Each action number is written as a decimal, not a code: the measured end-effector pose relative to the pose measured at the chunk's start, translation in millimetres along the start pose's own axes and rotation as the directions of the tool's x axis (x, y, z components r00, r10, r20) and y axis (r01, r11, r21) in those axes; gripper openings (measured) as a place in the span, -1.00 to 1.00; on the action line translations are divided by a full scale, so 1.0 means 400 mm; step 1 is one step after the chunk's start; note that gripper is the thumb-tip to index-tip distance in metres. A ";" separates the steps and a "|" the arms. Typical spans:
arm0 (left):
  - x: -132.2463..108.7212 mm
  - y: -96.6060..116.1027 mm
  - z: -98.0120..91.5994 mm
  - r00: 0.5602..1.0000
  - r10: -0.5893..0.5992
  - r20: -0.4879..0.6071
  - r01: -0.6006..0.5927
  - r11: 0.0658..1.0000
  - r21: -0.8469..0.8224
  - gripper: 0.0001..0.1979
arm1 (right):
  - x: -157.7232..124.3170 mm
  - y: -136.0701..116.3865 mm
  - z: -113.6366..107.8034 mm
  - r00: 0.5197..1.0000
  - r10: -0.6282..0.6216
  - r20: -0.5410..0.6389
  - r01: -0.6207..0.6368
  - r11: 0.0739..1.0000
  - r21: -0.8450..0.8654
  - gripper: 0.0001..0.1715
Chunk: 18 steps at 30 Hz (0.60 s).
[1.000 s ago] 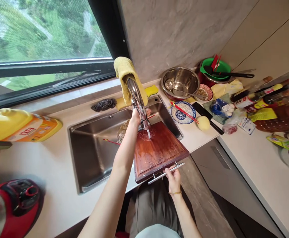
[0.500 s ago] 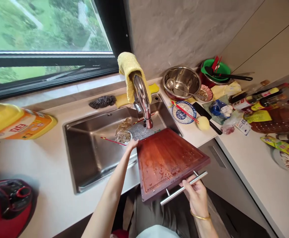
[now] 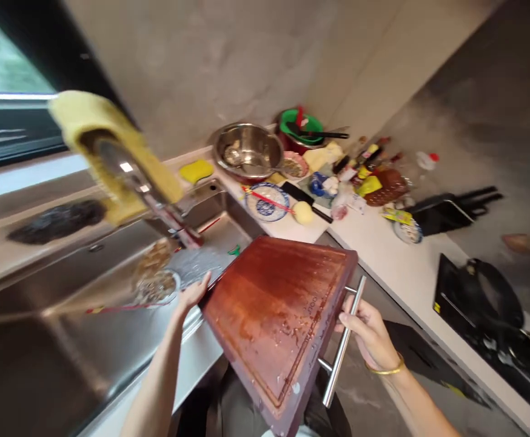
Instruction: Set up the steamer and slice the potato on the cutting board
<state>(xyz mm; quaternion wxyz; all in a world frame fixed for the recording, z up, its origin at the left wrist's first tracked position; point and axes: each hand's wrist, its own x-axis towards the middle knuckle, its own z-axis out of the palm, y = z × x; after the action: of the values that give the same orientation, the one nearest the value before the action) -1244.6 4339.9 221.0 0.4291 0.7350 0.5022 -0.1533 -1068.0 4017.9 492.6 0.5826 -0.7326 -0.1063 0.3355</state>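
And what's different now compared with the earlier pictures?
The cutting board has moved from under the faucet toward the person's right and turned, its metal handle now facing right. The left hand has come from behind the faucet to the board's left edge. The right hand still holds the handle; the blue-and-white plate stayed put.

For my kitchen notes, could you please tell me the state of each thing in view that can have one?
Reddish-brown rectangular wooden board: wet, tilted, right hand on its steel bar handle, left hand at its edge.
Curved chrome faucet: draped with yellow cloth; water flow unclear from blur.
Round steel bowl: upright, ladle inside.
Round blue-and-white plate: red chopsticks lying across it.
Round green plastic basin: upright, black utensil resting in it.
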 end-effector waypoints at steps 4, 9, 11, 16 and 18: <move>-0.083 0.043 -0.060 0.998 0.068 -0.001 -0.066 0.980 0.187 -0.32 | 0.010 -0.038 -0.125 0.985 0.042 -0.164 -0.019 0.990 0.136 -0.59; -0.256 0.193 -0.034 0.986 0.165 -0.010 -0.163 0.980 0.113 -0.32 | -0.041 -0.029 -0.394 0.932 0.034 -0.360 0.038 0.981 0.192 -0.70; -0.313 0.285 0.017 0.973 0.229 -0.012 -0.228 0.972 0.053 -0.36 | -0.082 -0.013 -0.514 0.892 0.063 -0.448 0.026 0.981 0.190 -0.71; -0.340 0.583 0.200 0.896 0.442 -0.043 -0.443 0.897 0.004 -0.34 | -0.128 0.072 -0.836 0.774 -0.003 -0.633 -0.020 0.999 -0.029 -0.66; -0.305 0.714 0.289 0.864 0.497 -0.079 -0.495 0.868 0.036 -0.37 | -0.087 0.137 -0.972 0.742 -0.098 -0.663 -0.097 0.963 -0.251 -0.57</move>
<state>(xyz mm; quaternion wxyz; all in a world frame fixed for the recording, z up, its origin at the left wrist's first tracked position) -1027.3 4138.7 369.8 0.4267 0.8483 0.3134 -0.0097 -867.6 3678.4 492.0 0.4768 -0.8760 0.0652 0.0323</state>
